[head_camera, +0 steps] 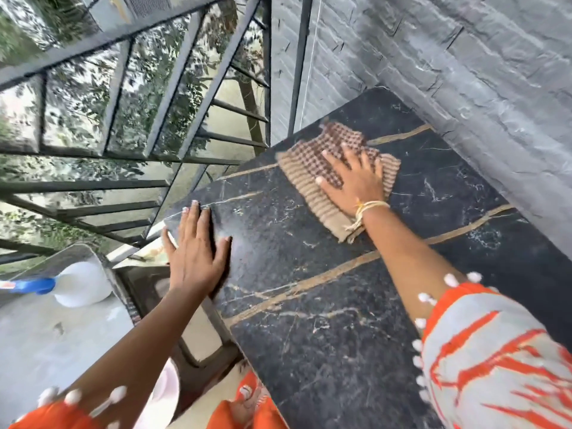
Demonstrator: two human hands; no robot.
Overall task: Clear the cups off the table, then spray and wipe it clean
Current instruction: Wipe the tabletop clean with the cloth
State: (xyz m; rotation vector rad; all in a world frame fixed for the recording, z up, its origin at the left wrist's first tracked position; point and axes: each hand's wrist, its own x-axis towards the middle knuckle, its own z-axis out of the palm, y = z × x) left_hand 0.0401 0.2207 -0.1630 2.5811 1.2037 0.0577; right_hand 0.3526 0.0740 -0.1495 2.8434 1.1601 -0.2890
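The right hand (356, 178) presses flat, fingers spread, on the cloth (312, 178) on the table (340, 305); the left hand (198, 246) rests flat at its edge, holding nothing.

Railing (130, 97): dark metal bars, running along the left and top of view.
Foliage (77, 88): green leaves, seen through the bars.
Wall (464, 66): grey rough stone, at right.
Bowl (82, 284): white, lower left, on a grey surface.
Blue object (31, 286): just beside the bowl; blurred.
Sleeves (495, 360): orange and grey, white pom-pom trim.
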